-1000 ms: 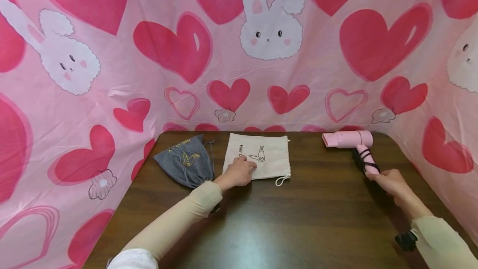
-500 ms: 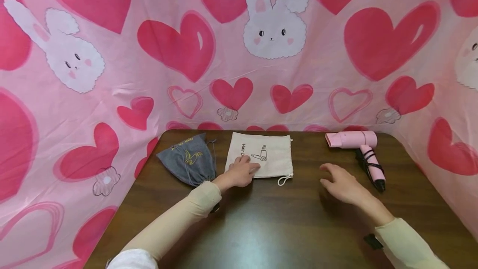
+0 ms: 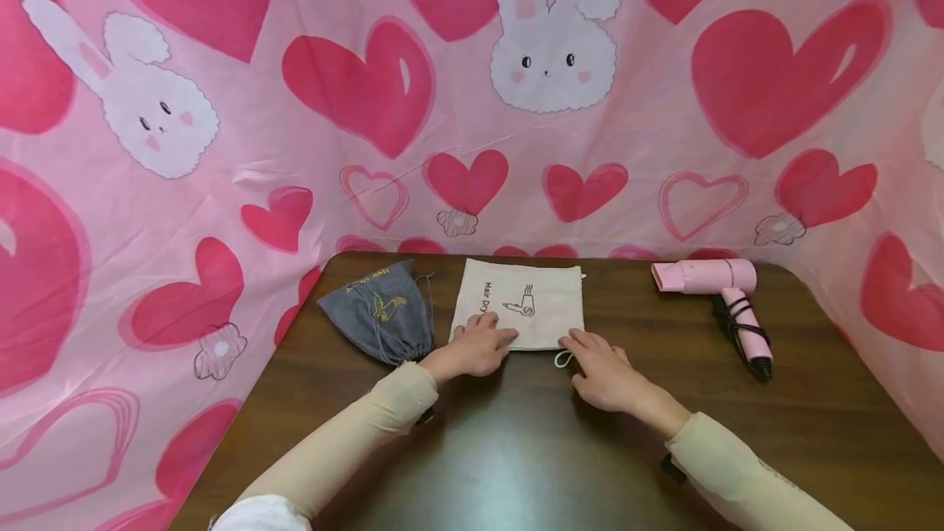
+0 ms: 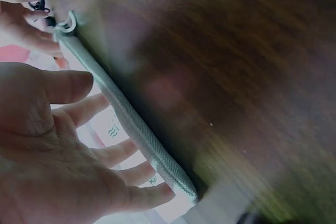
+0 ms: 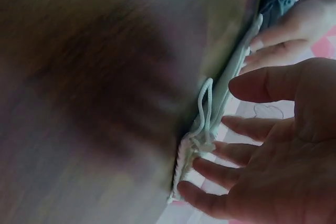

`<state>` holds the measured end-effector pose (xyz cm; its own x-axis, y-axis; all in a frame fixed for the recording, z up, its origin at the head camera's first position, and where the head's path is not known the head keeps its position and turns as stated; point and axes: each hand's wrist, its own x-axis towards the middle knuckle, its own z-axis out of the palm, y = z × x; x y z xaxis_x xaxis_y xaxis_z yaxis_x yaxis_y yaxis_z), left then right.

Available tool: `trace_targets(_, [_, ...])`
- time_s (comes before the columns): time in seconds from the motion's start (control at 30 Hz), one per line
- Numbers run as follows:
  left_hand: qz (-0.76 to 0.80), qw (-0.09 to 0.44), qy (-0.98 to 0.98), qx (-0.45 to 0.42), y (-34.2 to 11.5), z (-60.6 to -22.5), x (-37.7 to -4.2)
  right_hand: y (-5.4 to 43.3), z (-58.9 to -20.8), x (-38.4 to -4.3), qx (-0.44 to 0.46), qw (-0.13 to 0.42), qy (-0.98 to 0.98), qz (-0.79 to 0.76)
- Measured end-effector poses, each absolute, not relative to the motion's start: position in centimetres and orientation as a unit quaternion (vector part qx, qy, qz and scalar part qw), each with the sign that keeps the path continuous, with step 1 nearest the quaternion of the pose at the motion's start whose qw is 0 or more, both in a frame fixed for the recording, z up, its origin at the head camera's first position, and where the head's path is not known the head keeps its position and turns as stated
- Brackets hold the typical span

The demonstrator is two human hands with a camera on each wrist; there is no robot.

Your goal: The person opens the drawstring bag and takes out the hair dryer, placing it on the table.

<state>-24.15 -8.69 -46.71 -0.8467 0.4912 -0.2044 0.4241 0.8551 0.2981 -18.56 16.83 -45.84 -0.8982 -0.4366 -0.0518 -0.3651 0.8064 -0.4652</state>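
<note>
A white cloth drawstring bag point(image 3: 556, 293) printed with a hair dryer drawing lies flat at the back middle of the table. My left hand point(image 3: 481, 351) rests on its near left part, fingers spread and pressing on the cloth. The right hand point(image 3: 608, 374) is at the bag's near right corner beside the white cord loop point(image 3: 564, 359); its fingertips touch the cloth there. In the right wrist view the fingers lie extended along the bag's edge, close to the cord point(image 5: 206, 108). Neither hand curls round anything.
A grey drawstring bag point(image 3: 383, 310) with yellow print lies left of the white one. At the back right is a pink hair dryer point(image 3: 708, 277), its black cord wound round the handle. A pink heart-patterned cloth point(image 3: 413, 105) hangs behind the brown table point(image 3: 531, 449).
My right hand has let go of the hair dryer's handle and moved left to the white bag's near right corner. The left hand has stayed on the bag.
</note>
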Motion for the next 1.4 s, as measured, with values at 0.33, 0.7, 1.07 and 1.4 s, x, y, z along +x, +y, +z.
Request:
trace_targets(0.33, [0.106, 0.137, 0.954, 0.247, -7.2, -46.7, -24.6, 17.0, -46.2, -19.5, -0.17, 0.074, 0.959, -0.216])
trace_targets(0.7, [0.111, 0.137, 0.955, 0.237, -5.0, -46.6, -25.5, 19.0, -46.8, -20.9, -0.137, 0.074, 0.957, -0.245])
trace_targets(1.07, [0.1, 0.113, 0.954, 0.258, -3.5, -47.4, -26.0, 20.4, -46.1, -21.5, -0.104, 0.073, 0.961, -0.247])
trace_targets(1.4, [0.11, 0.12, 0.955, 0.25, -1.8, -48.6, -26.8, 20.5, -45.4, -21.3, -0.101, 0.081, 0.95, -0.284])
